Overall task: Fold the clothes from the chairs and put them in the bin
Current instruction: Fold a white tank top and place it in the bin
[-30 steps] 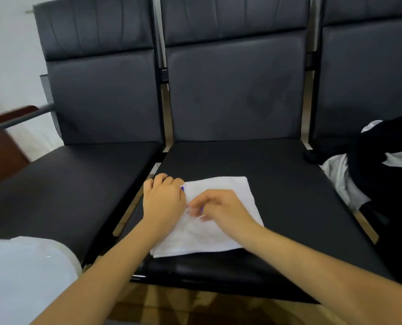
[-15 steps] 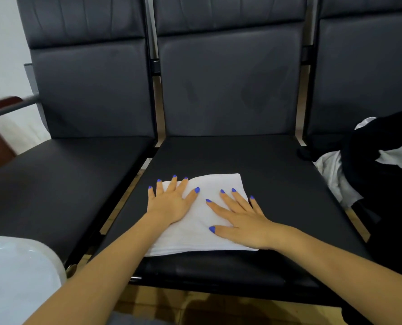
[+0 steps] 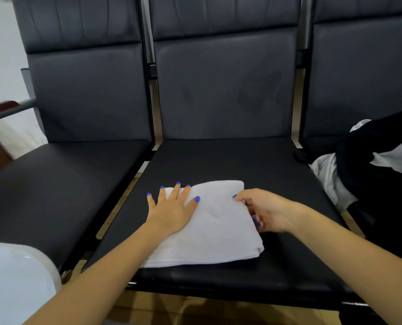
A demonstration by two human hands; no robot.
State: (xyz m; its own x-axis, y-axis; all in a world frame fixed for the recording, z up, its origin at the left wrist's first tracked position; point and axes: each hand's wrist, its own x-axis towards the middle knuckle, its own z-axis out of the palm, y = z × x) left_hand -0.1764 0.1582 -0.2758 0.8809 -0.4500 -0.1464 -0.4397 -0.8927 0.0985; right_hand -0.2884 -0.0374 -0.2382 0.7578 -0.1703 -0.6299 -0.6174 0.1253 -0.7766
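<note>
Black padded seat is hosting the folding: flat left hand is pinning the white folded cloth, right hand is pinching its edge. Probably one more fold coming, then lifting it to the bin.

Waiting room, row of joined black chairs, pale wall

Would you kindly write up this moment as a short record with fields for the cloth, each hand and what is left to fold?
cloth: folded white cloth lying on the middle chair seat
left hand: left hand pressed flat on the cloth's left part, fingers spread
right hand: right hand gripping the cloth's right edge
left to fold: heap of black and white clothes on the right chair
bin: white bin, lower left
</note>
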